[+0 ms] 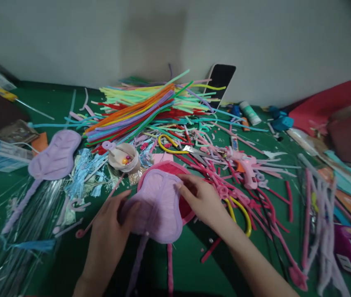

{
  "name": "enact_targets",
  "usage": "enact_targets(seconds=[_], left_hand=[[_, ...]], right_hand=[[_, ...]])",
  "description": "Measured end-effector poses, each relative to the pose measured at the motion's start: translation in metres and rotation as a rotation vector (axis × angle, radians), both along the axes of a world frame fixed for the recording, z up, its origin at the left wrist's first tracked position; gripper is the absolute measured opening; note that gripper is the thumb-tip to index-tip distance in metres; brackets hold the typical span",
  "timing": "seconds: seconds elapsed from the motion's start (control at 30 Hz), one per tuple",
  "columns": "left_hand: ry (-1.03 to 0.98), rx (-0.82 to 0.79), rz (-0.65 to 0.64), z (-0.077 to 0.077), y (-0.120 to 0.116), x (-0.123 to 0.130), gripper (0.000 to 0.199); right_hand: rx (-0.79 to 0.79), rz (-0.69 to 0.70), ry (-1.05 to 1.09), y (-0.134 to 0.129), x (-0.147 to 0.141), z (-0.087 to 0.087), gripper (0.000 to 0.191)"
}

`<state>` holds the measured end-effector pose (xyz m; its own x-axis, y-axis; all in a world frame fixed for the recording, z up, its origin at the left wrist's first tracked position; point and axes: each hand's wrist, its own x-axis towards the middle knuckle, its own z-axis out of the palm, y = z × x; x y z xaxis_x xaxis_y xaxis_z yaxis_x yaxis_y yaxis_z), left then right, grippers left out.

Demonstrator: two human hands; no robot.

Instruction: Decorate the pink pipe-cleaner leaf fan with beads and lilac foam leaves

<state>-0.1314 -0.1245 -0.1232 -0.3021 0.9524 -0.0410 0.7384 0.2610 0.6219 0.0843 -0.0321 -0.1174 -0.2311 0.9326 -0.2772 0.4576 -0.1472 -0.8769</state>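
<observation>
A lavender hand fan, rimmed with pipe cleaner, is held between my hands, its wrapped handle pointing down toward me. My left hand grips its left edge, thumb on the face. At the upper right edge, my right hand pinches it between thumb and fingers. Behind and partly hidden by it lies a red fan with a pink rim, its pink handle showing below. Another lavender fan rests on the green table at the left.
Bundled pipe cleaners lie at the back, near a phone against the wall. Around the fans are a small cup with beads, yellow-handled scissors, a pink glue gun, pipe-cleaner scraps and blue tassels.
</observation>
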Motion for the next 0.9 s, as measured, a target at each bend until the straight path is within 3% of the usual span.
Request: enact_targets(seconds=[0.13, 0.33, 0.63, 0.9], left_hand=[[-0.399, -0.117, 0.086, 0.018, 0.005, 0.003, 0.042], [-0.683, -0.066, 0.197, 0.039, 0.013, 0.034, 0.036], [-0.978, -0.063, 0.181, 0.042, 0.021, 0.061, 0.044], [-0.949, -0.073, 0.169, 0.039, 0.023, 0.063, 0.050]], right_hand=[[-0.088, -0.102, 0.338, 0.000, -0.006, 0.009, 0.034], [-0.038, -0.266, 0.564, 0.003, -0.015, 0.016, 0.034], [0.014, -0.343, 0.647, 0.017, -0.015, 0.018, 0.032], [0.014, -0.334, 0.651, 0.018, -0.012, 0.014, 0.030]])
